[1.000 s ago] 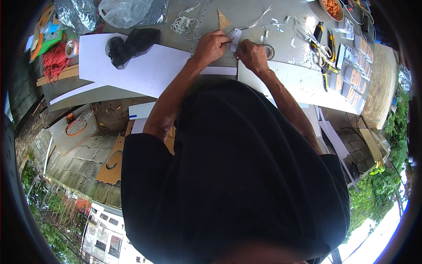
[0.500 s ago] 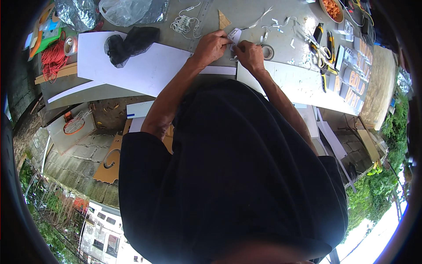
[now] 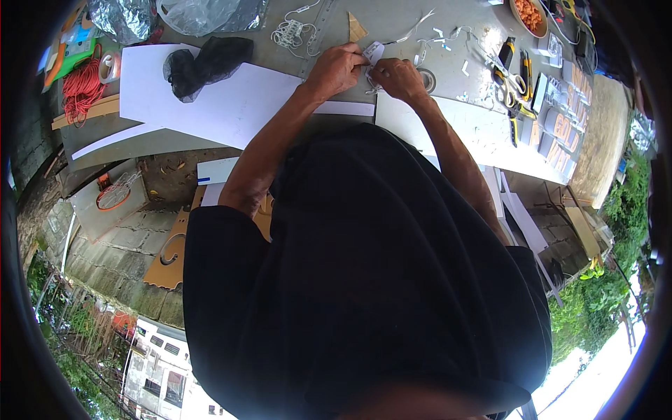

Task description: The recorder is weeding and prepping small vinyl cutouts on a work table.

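Note:
My left hand (image 3: 338, 71) is closed, its fingertips pinched on a small white piece (image 3: 374, 52) at the middle top of the table. My right hand (image 3: 398, 78) is closed at the same piece, fingers curled over its near part, which is partly hidden. Thin white wires (image 3: 420, 24) trail beyond it. A roll of tape (image 3: 429, 80) lies beside my right hand. A tan triangular scrap (image 3: 357, 26) is just past my left hand, and a tangle of white cord (image 3: 292, 33) lies up to its left.
Large white sheets (image 3: 203, 115) cover the near table edge, with black mesh (image 3: 189, 73) on the left one. Red wire (image 3: 80, 94) and bags (image 3: 196, 12) are at left. Scissors (image 3: 514, 84), cutters (image 3: 525, 70), a bowl (image 3: 528, 15) and acrylic letters (image 3: 563, 126) are at right.
Both hands and the table's contents sit a little higher and further left in the picture. My right hand's fingers have shifted slightly over the white piece.

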`<action>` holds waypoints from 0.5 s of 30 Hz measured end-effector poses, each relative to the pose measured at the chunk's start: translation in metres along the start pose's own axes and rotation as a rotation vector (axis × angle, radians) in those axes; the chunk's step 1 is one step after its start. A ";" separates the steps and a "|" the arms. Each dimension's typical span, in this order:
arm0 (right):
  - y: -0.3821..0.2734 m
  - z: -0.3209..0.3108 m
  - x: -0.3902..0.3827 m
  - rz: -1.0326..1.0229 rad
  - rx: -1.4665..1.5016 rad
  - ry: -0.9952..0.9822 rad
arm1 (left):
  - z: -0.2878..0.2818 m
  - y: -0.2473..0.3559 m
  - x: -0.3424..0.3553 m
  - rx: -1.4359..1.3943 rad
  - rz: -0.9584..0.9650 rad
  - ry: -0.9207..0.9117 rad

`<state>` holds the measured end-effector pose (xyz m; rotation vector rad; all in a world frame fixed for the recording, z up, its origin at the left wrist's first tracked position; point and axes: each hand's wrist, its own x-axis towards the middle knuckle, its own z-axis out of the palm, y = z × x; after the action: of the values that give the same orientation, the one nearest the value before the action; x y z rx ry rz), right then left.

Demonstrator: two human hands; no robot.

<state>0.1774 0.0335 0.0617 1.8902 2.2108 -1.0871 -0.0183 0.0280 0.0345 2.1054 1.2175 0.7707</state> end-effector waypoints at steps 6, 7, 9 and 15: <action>0.001 -0.001 0.003 0.001 -0.002 -0.005 | 0.001 0.003 0.001 0.016 -0.007 -0.036; -0.001 -0.003 0.003 0.002 -0.002 -0.005 | 0.002 0.003 0.000 -0.014 0.004 -0.002; -0.004 -0.005 0.002 0.036 0.024 -0.042 | 0.002 0.002 0.000 -0.045 0.014 0.032; 0.009 0.004 -0.001 -0.087 0.041 0.033 | 0.009 0.006 0.003 0.014 -0.048 0.051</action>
<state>0.1838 0.0309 0.0549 1.8579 2.3262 -1.1305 -0.0066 0.0266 0.0336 2.0715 1.2986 0.8009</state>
